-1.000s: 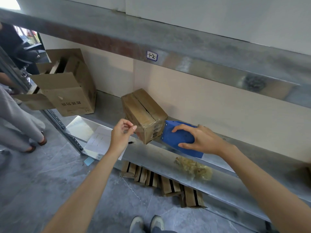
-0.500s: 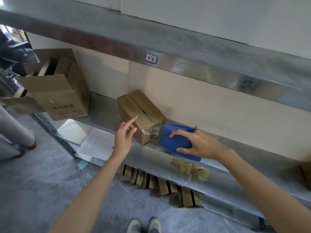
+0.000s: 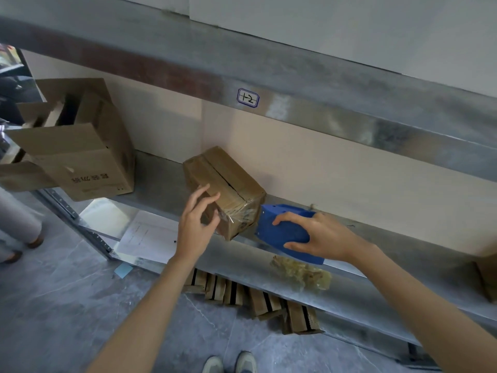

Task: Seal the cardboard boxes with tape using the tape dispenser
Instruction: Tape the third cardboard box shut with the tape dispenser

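Small cardboard box [image 3: 228, 184] sits tilted on the metal shelf [image 3: 390, 267]. Left hand [image 3: 196, 224] rests straight-fingered on its side, right hand [image 3: 320, 235] grips the blue tape dispenser [image 3: 279, 227] right beside it. I'd brace it firm, then pull tape straight along the seam [image 3: 223, 179].

Sticker [image 3: 248, 98] on upper shelf beam [image 3: 349, 122]: handwritten "1-2". Print on open carton [image 3: 80, 157] upside down, unreadable.
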{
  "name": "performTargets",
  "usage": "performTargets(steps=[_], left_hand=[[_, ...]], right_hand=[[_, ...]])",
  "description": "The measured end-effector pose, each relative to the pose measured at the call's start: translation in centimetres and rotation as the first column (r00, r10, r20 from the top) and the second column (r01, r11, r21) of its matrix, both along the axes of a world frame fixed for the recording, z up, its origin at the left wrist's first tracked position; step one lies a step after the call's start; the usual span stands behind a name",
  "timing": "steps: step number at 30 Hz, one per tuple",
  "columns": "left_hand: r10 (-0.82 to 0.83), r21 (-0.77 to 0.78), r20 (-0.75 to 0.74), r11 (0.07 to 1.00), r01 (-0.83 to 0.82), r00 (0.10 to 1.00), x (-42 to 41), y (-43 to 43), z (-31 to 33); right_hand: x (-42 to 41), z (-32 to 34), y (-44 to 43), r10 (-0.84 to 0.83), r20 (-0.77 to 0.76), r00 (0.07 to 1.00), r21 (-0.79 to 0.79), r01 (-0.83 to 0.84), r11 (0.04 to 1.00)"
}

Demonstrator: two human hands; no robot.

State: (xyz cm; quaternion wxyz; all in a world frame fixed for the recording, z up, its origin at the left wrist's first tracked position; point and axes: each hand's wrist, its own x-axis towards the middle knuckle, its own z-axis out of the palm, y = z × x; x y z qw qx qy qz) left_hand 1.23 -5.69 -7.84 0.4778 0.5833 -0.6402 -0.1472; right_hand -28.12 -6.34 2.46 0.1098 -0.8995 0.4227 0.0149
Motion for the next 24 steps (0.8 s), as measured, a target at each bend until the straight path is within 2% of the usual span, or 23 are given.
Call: performTargets(steps=[7,13,20,24], left_hand=[[0.150,-0.090,-0.104,0.983,-0.159,0.983,-2.3,-0.8,-0.9],[0.189,-0.059,-0.197,0.977,-0.204,0.962,-3.9,-1.2,-1.5],[0.094,-0.038,-0.012,0.995,-0.094,0.996,-2.1,-0.8,-2.2],[0.086,-0.027,0.011,0.996,-0.086,0.996,-1.9,-0.5,-1.7]], right_hand=[[0.2,0.2,0.3,-0.029,0.009,1.000,0.005,0.029,1.000],[0.5,0.3,0.4,-0.059,0.007,0.998,0.007,0.059,0.998],[0.9,0.5,0.6,-0.064,0.007,0.998,0.032,0.064,0.997],[0.8,0.2,0.4,-0.050,0.001,0.999,0.039,0.050,0.998]])
